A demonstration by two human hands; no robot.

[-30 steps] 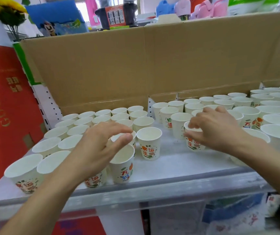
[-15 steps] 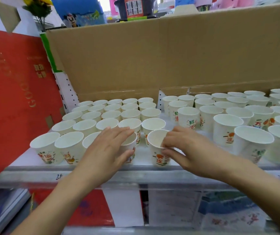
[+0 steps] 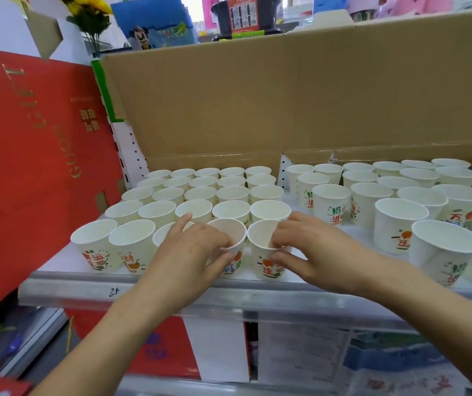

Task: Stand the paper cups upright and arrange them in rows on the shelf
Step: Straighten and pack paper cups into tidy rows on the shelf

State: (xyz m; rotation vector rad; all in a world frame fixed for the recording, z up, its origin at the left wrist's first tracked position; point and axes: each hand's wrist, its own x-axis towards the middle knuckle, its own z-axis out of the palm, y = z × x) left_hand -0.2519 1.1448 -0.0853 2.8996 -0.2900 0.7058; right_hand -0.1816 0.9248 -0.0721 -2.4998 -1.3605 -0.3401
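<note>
While closing up the front row on the shelf (image 3: 86,284), treat the paper cups (image 3: 94,244) as near weightless, thin-walled and quick to crush. Note the left grip (image 3: 197,252) wrapped round the fourth cup (image 3: 230,238) of that row, thumb on its near wall, index finger stretched over the third cup (image 3: 162,234). See the right grip (image 3: 314,252) pinching the fifth cup (image 3: 263,265): fingertips hooked over the rim, thumb pressed on the printed outside. Find both held cups at the shelf's front edge, side by side, rims all but touching, just ahead of the packed rows (image 3: 232,192). Count on looser cups (image 3: 400,221) standing farther right. Take hold at the rolled rim, probably the stiffest part, or low by the base; avoid squeezing mid-wall. Expect sliding or tipping at a nudge, so set down gently.
</note>
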